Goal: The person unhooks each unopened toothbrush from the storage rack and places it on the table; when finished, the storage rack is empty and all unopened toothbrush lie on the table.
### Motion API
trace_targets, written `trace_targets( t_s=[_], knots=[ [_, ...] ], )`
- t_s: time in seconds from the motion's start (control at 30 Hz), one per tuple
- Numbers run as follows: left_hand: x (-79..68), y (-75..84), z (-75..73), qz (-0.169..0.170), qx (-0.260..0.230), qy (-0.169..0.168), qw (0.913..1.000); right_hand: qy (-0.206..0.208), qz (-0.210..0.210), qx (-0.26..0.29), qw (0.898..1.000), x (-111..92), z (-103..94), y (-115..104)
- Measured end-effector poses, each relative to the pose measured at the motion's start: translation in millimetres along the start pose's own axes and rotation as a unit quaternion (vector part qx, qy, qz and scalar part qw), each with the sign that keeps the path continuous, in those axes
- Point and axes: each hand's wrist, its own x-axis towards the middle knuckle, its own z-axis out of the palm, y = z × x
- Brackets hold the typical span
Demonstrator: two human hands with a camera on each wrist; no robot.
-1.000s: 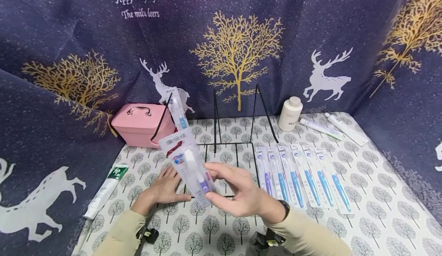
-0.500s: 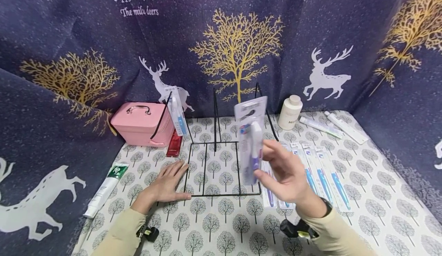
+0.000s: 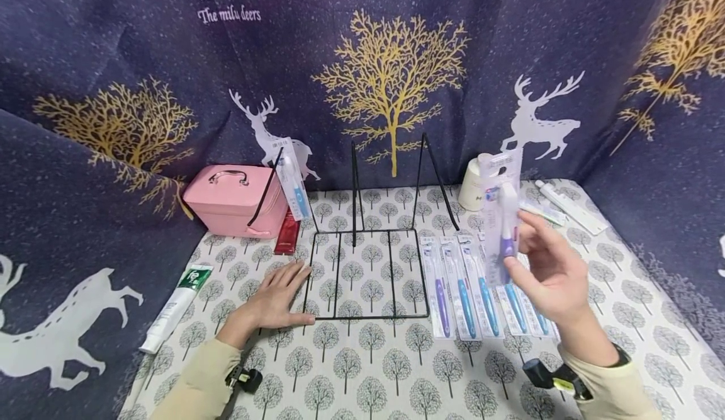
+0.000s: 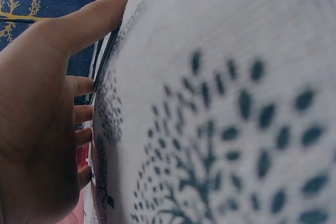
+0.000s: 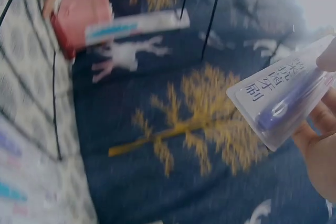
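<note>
Upright in my right hand is a packaged purple toothbrush, pinched between thumb and fingers above the right end of a row. In the right wrist view the lower end of that toothbrush pack shows its printed card. My left hand lies flat with fingers spread, its thumb at the front left corner of a black wire rack. One packaged blue toothbrush hangs on the rack's left prong. Several packaged toothbrushes, purple and blue, lie side by side right of the rack.
A pink case stands back left, with a red packet beside it. At the left edge lies a green-capped toothpaste tube. Behind the held pack are a white bottle and more tubes.
My right hand has carried the purple toothbrush pack from left of the rack across to the right, turning it more upright. The left hand stays in place.
</note>
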Motion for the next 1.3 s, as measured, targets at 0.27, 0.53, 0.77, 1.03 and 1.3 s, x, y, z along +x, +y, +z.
trace_targets(
  t_s=[0.27,0.53,0.77,1.03,1.3],
  knots=[
    [0.0,0.8,-0.1,-0.003,-0.001,0.0,1.0,0.041,0.081,-0.051,0.995,-26,-57.8,-5],
    [0.1,-2.0,3.8,-0.007,-0.001,0.006,1.0,0.104,0.21,-0.163,0.958,-58,-116.1,-6],
    [0.1,-0.5,2.3,-0.005,-0.003,0.005,1.0,0.098,0.313,-0.367,0.871,-86,-153.7,-9],
    [-1.4,-0.8,1.6,0.001,-0.006,0.011,0.9999,0.059,0.379,-0.468,0.796,-106,-178.8,-11],
    [-0.6,-2.0,2.0,0.003,-0.008,0.008,0.9999,0.03,0.441,-0.512,0.737,-121,-195.5,-16]
  ],
)
